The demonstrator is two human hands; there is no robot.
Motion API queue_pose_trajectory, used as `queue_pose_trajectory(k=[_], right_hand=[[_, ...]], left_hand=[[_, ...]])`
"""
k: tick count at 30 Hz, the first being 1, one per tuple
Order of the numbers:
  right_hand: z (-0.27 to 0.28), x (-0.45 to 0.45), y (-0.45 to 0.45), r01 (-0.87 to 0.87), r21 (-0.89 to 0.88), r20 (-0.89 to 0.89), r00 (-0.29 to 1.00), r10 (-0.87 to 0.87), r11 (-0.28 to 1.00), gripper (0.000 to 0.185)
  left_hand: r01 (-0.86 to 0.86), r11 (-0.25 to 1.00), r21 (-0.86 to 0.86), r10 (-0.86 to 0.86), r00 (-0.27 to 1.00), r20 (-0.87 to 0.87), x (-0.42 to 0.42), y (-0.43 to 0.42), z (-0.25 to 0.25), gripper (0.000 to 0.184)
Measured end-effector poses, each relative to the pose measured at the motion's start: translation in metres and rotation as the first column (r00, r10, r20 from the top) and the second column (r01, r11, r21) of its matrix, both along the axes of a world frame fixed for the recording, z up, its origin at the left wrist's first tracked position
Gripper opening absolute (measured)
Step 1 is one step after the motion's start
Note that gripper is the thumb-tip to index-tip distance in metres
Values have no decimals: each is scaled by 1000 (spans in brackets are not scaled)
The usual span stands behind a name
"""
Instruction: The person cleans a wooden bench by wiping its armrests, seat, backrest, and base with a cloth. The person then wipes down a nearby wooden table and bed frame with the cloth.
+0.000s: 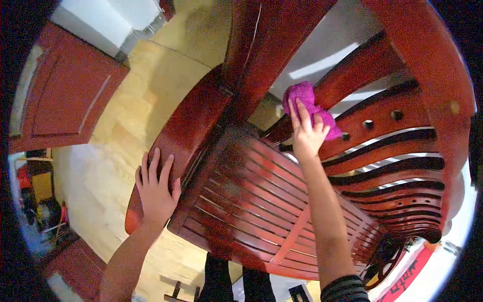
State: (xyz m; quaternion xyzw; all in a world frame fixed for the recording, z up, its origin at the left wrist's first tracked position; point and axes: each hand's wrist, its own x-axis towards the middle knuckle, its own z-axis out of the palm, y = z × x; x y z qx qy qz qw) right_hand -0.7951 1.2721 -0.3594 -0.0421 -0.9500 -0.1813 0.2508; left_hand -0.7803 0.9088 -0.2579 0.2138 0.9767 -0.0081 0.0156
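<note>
1. Resting palm-down on the armrest (186,121), along the left side of the slatted seat (251,201), the left hand (157,196) has its fingers flat and slightly spread; it grasps nothing.
2. Just past the seat's upper edge is the magenta cloth (308,98), against the slats of the backrest (412,119). The right hand (309,138) holds it, fingers bent over the fabric; the thumb is hidden, so I cannot tell how it grips underneath.
3. To the right of the seat, the backrest's other curved slats run in a row with gaps between them.
4. The step in hand looks like wiping these slats; the next stroke probably calls for steady finger pressure, with the cloth following each curve and gap.
</note>
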Motion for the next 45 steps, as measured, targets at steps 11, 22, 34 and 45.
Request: queue_pose_trajectory(k=[11, 22, 34, 45], right_hand=[[-140, 75, -52, -252, -294, 625, 679, 385, 922, 38], [257, 41, 106, 12, 265, -432, 896, 108, 964, 54], [-111, 145, 2, -202, -221, 377, 884, 275, 954, 59], [232, 142, 119, -291, 29, -231, 929, 290, 956, 32]], left_hand=[[5, 999, 37, -3, 999, -43, 5, -6, 1, 52], [-9, 999, 37, 14, 993, -113, 18, -17, 15, 51], [-22, 1000, -15, 20, 995, -102, 27, -16, 10, 47], [-32, 999, -8, 31, 994, -108, 31, -22, 11, 47]])
